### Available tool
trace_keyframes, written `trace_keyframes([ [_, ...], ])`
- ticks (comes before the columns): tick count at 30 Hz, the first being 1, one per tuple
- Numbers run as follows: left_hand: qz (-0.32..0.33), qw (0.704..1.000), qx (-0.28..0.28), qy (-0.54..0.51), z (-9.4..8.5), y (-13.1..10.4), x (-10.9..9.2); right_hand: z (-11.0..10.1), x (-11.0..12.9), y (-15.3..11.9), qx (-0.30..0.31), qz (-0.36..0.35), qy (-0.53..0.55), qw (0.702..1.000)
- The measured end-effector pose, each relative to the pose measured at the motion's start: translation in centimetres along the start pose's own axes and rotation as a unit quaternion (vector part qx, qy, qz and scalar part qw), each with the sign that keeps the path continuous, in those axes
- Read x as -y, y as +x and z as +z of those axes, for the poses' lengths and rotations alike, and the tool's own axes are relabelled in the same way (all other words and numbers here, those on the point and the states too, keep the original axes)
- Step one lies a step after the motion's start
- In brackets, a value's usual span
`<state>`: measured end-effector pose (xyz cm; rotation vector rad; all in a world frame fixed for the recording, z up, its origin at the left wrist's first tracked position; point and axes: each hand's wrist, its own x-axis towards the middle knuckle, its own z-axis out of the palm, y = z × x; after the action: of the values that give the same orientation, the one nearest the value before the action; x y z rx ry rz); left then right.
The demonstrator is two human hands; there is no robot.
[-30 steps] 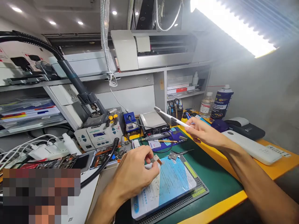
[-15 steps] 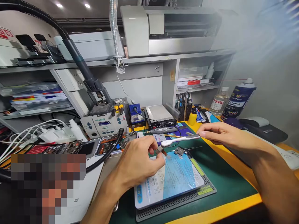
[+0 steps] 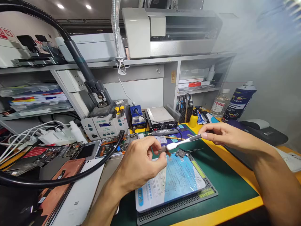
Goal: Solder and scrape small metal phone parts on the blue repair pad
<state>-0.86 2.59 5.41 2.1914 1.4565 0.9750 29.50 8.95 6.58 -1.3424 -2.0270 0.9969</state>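
Between the thumb and fingers of my left hand (image 3: pixel 138 161) is a small metallic electronic part with a brown flex cable (image 3: pixel 168 153). My right hand (image 3: pixel 222 133) pinches the grey grip of a white toothbrush (image 3: pixel 184 143). The brush head lies against or just beside the small part; its bristles are hidden. Below both hands is a blue and white flat box (image 3: pixel 178 179), resting on a grey perforated mat (image 3: pixel 174 208). A second small dark module (image 3: pixel 181 153) sits at the box's far edge, near thin metal tweezers (image 3: pixel 196 150).
A black hose (image 3: pixel 70 181) curves over phone parts and a white phone back (image 3: pixel 76 202) at left. Behind stand a hot-air station (image 3: pixel 105 125) and a heating plate (image 3: pixel 161 116). A spray can (image 3: pixel 238 102) and a clear bottle (image 3: pixel 220 103) stand at the back right.
The toothbrush head has shifted slightly right along the small part, and its handle tilts a little more. My left hand keeps its grip, turning the part slightly.
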Motion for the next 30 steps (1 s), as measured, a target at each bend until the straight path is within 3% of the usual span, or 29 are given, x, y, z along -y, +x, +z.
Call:
trace_keyframes([
  [12,-0.007,0.997,0.004,-0.074,0.07,-0.08,0.11,0.29,-0.51,0.33,-0.001,0.01,0.042,0.999],
  [30,-0.012,0.998,0.004,-0.069,0.14,0.08,-0.17,0.14,-0.67,0.27,0.007,0.006,0.055,0.998],
])
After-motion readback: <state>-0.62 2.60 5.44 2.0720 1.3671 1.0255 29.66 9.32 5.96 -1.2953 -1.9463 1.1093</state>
